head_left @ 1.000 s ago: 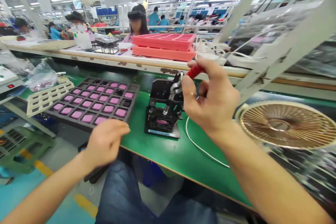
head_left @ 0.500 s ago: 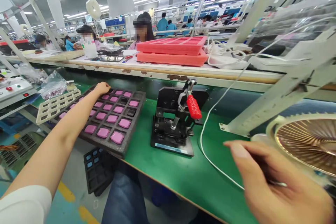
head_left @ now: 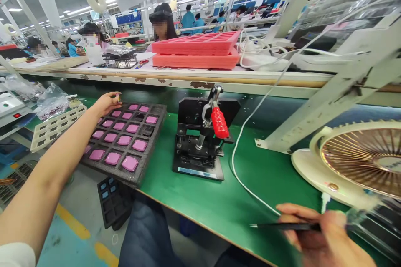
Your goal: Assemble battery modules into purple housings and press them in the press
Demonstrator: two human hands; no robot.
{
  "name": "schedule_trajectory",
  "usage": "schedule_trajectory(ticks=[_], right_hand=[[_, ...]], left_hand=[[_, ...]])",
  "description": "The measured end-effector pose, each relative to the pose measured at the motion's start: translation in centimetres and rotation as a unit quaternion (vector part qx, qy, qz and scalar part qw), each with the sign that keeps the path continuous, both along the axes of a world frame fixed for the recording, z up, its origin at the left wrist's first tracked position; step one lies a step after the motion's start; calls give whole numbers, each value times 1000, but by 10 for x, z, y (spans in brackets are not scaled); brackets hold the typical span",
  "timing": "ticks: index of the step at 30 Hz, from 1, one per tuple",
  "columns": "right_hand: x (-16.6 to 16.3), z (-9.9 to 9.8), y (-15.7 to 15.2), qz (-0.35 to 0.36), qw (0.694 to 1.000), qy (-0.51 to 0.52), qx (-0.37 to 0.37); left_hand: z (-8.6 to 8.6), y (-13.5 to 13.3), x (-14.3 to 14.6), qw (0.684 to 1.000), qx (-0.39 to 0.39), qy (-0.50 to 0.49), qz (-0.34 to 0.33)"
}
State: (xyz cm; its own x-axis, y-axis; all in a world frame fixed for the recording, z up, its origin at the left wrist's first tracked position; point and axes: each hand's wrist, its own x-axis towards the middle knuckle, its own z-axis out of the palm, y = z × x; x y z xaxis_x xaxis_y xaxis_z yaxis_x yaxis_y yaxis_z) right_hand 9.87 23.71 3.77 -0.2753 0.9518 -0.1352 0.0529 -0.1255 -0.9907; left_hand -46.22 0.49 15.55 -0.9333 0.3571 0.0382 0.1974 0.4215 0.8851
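At the far edge of the black foam tray, my left hand is closed in a pinch on a small part, partly yellowish and too small to name. Pink square pieces fill many of the tray's pockets, and a few pockets show dark. My right hand, blurred, grips a thin black tool whose silvery tip points left over the green bench. Between the hands stands a black clamp fixture with a red handle, touched by neither hand.
Right of the fixture a white cable crosses the bench towards a cream fan. Red foam trays are stacked on the shelf. A pale tray and a plastic bag lie at left. Several people sit or stand beyond.
My left hand has lifted from the tray's far pockets with a small part pinched in it. My right hand has moved lower, and the black tool now points left. The view has shifted slightly.
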Motion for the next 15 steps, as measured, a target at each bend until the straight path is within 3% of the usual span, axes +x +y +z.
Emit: schedule_trajectory(ticks=[4, 8, 12, 15], right_hand=[[0, -13, -9, 108, 989, 40, -93], [-9, -16, -42, 162, 973, 157, -40], [-26, -9, -78, 203, 955, 213, 41], [-34, -4, -95, 254, 928, 212, 173]], left_hand=[[7, -31, 56, 989, 143, -31, -35], [-13, -44, 160, 953, 250, -130, -110], [-51, -40, 290, 935, 210, -226, -174], [-75, -31, 362, 924, 166, -271, -212]])
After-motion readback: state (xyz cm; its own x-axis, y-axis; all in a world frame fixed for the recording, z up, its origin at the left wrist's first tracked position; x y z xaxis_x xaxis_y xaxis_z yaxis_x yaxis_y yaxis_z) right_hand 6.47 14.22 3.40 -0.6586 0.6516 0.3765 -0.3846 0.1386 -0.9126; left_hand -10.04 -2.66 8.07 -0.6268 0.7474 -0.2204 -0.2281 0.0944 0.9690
